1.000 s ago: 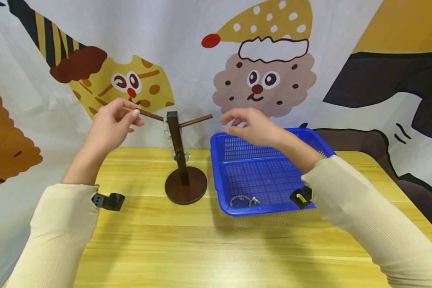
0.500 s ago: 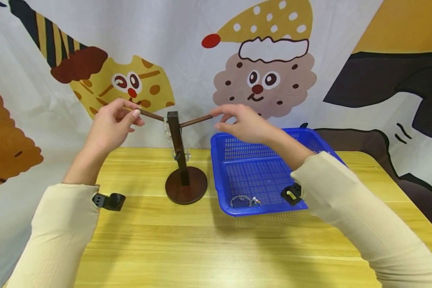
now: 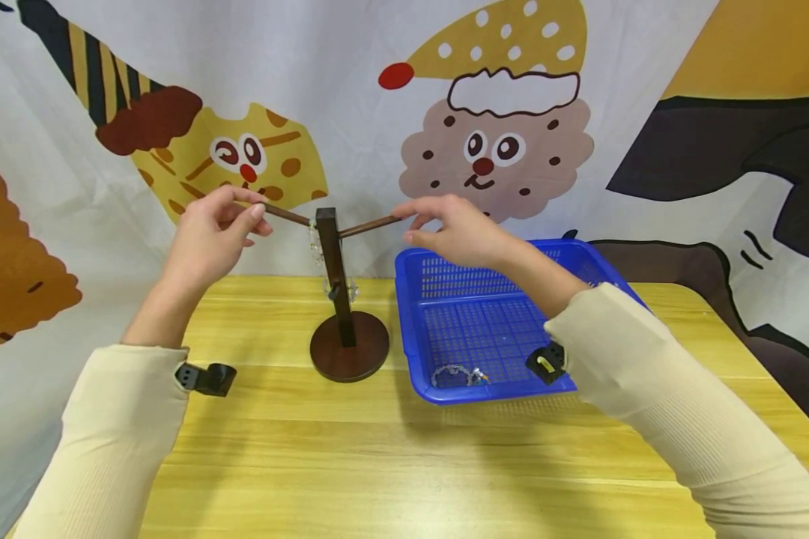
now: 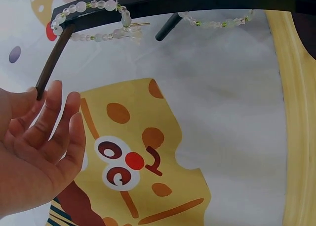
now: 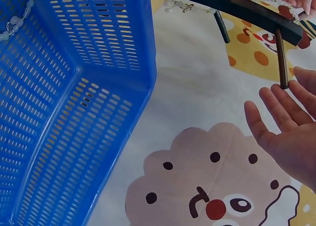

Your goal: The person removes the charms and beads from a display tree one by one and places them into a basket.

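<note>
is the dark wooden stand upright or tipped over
Upright: in the head view, the stand has its round base flat on the table, with the post rising from it.

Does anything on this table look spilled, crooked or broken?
Nothing plainly odd: the dark brown wooden stand is upright on its round base, with pale beaded bracelets on its pegs. Another beaded bracelet lies in the blue perforated plastic basket; I see no spill or damage.

stand (image 3: 344, 322): smooth wood | basket (image 3: 409, 329): glossy plastic | backdrop (image 3: 350, 90): matt cloth
</note>
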The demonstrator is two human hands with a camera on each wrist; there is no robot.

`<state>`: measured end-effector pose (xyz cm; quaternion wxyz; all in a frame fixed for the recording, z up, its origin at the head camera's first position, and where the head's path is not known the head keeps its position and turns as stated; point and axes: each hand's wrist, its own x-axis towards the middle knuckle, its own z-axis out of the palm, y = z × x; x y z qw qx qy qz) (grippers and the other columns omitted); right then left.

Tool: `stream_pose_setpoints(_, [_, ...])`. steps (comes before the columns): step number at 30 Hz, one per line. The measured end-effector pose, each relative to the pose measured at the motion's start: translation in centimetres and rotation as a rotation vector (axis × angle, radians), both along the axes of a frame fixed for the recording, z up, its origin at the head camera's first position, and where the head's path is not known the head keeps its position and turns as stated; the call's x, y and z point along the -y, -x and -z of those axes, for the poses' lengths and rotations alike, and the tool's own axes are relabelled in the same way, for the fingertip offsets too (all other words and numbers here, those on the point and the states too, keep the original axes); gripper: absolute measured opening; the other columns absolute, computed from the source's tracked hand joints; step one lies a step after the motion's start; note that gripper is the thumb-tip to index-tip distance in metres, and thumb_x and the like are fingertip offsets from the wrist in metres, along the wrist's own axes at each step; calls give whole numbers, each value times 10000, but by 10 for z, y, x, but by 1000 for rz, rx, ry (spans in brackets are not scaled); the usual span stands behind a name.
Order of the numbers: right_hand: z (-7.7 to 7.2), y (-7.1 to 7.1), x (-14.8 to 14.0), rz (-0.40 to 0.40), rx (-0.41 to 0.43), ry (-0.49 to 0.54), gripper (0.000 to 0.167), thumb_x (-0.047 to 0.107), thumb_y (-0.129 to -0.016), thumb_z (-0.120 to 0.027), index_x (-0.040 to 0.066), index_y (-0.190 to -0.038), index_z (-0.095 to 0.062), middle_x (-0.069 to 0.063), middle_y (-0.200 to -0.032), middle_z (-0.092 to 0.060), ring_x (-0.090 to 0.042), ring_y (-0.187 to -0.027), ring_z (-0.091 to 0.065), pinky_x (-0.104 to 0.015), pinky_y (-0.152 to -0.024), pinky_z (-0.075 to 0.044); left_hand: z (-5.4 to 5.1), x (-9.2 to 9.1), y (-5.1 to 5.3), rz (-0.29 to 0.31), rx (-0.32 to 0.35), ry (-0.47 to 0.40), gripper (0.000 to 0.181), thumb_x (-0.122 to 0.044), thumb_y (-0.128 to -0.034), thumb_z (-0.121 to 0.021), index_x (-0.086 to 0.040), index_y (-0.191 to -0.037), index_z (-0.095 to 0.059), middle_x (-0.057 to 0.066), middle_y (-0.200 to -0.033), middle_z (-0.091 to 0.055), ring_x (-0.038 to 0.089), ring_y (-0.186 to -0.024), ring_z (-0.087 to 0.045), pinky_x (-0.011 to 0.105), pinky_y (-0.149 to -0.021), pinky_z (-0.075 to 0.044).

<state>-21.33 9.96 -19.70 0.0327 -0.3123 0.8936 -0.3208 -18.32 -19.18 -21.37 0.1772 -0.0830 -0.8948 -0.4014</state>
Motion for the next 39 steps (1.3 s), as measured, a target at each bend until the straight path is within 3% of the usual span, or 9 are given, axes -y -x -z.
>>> stream_pose_setpoints(9, [1, 1, -1, 14, -5, -5, 381, 97, -905, -571, 87, -1284, -529, -60, -1224, -564, -196, -1055, -547, -364, -845, -459, 9, 0, -7, 30, 46, 2, 351, -256, -947, -492, -58, -1236, -516, 136, -857, -651, -34, -690, -552, 148, -632, -458])
stream_pose_setpoints(13, [2, 1, -1, 14, -10, -14, 389, 101, -906, -569, 91, -1292, -521, -63, -1218, -568, -197, -1055, -546, -350, -793, -459, 18, -2, -11, 81, 56, 7, 308, -235, -952, -491, -9, -1151, -552, 157, -861, -654, -47, -691, -548, 145, -628, -456])
stream_pose_setpoints(18, [2, 0, -1, 12, -18, -25, 393, 104, -908, -567, 96, -1298, -516, -65, -1211, -574, -196, -1065, -537, -343, -768, -441, 31, -5, -18, 141, 21, 22, 267, -223, -948, -505, -2, -1065, -599, 159, -847, -657, -22, -695, -555, 124, -628, -449])
stream_pose_setpoints(26, [2, 0, -2, 4, -28, -22, 393, 104, -908, -565, 90, -1298, -515, -62, -1229, -565, -196, -1062, -543, -345, -767, -449, 47, -18, -31, 173, 30, 45, 229, -247, -942, -519, -50, -991, -627, 69, -817, -667, 177, -756, -601, 250, -618, -455])
stream_pose_setpoints(34, [4, 0, -2, 6, -25, -7, 394, 101, -911, -557, 79, -1302, -509, -65, -1247, -554, -204, -1077, -538, -359, -780, -449, 54, -37, -39, 242, 4, 36, 131, -168, -907, -585, -61, -961, -637, 15, -804, -657, 143, -757, -622, 294, -644, -492])
stream_pose_setpoints(39, [3, -1, -2, 12, -26, -6, 396, 103, -908, -560, 91, -1301, -513, -65, -1230, -566, -199, -1071, -541, -355, -777, -446, 56, -46, -41, 251, -18, 29, 109, -157, -887, -614, -67, -942, -644, 14, -794, -658, 143, -736, -611, 296, -650, -495])
